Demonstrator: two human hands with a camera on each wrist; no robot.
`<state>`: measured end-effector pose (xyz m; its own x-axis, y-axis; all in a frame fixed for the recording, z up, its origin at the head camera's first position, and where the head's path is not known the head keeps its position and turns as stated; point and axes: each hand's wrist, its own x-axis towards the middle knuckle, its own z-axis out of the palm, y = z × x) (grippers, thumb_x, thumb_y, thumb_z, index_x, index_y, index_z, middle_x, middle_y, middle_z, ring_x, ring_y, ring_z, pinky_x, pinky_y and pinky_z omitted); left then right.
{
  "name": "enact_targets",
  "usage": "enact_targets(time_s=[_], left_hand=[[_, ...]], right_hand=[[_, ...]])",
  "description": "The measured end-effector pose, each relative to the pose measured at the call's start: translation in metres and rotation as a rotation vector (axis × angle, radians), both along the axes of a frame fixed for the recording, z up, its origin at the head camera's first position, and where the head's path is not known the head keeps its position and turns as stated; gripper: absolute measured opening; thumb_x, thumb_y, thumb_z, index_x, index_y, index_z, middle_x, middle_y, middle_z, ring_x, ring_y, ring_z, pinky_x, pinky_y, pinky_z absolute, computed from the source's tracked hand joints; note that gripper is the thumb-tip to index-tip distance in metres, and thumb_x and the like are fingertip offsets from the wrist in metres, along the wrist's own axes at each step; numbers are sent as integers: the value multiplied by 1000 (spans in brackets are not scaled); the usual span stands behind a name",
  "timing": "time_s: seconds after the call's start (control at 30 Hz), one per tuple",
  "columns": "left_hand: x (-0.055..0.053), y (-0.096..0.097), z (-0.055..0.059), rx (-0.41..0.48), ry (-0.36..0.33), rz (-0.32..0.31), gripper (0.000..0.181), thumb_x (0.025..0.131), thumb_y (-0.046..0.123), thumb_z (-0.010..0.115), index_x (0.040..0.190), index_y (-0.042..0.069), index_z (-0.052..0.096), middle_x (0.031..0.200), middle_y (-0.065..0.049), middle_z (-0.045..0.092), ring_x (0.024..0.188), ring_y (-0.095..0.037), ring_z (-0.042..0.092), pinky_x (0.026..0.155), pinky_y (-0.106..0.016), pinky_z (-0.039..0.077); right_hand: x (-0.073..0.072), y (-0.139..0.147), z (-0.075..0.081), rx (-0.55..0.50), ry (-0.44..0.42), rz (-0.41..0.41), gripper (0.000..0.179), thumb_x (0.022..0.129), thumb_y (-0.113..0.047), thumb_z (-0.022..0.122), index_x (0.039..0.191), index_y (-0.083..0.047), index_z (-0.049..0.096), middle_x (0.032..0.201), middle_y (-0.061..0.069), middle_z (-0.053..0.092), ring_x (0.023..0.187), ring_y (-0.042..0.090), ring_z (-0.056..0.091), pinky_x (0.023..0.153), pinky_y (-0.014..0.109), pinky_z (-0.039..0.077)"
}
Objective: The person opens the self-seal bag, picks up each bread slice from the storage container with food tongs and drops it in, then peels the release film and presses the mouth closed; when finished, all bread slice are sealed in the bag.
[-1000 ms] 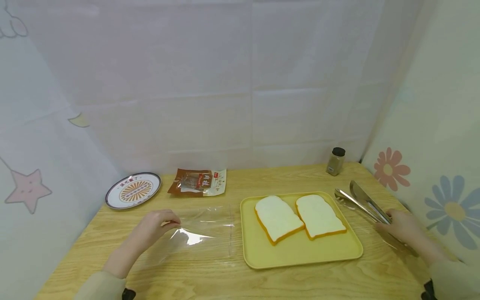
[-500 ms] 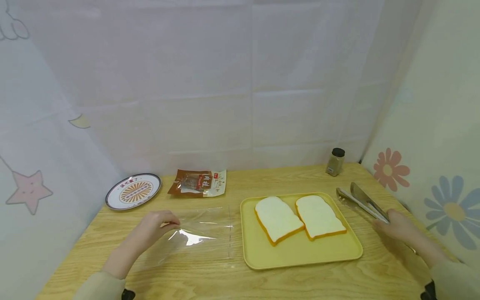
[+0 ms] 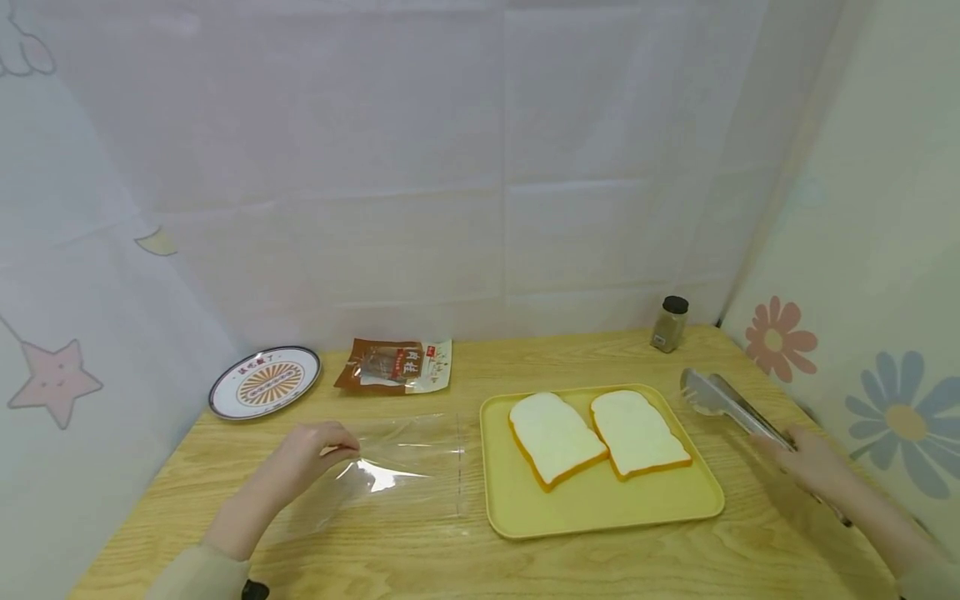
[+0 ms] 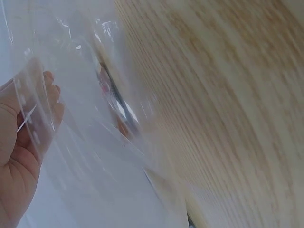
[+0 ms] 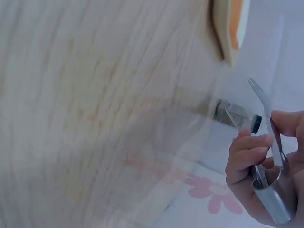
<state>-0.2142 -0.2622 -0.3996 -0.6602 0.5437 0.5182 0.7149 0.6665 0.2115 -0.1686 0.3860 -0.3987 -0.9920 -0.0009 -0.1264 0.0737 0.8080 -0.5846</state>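
In the head view, my left grip pinches the clear plastic at its left side, left of the yellow tray. My right grip is curled round the metal tongs, just right of the tray. The plastic looks slick, so a hard tug might pull it loose; swung low, the tongs might knock the tray. The wood-grain surface runs back to pale cloth. From the left wrist, plastic covers part of my grip, blurring its firmness. From the right wrist, the tongs' arms stand apart; a jar shows beyond.
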Motion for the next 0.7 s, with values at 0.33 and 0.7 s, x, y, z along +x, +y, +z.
enact_targets(time_s=[0.33,0.7], left_hand=[[1,0,2,2,1,-2,17,68,0,78,76,13,71,74,9,67,69,3,59,58,-14,51],[4,-4,3,0,-25,10,16,70,1,77,76,15,70,72,7,67,67,5,56,55,-16,49]], right_hand=[[34,-21,19,-524,-348,-2,51,101,-50,26,99,-2,46,75,-3,50,48,4,48,45,23,49],[65,-39,12,-815,-553,155,42,103,-44,25,98,-9,48,74,-6,57,48,2,50,45,15,43]])
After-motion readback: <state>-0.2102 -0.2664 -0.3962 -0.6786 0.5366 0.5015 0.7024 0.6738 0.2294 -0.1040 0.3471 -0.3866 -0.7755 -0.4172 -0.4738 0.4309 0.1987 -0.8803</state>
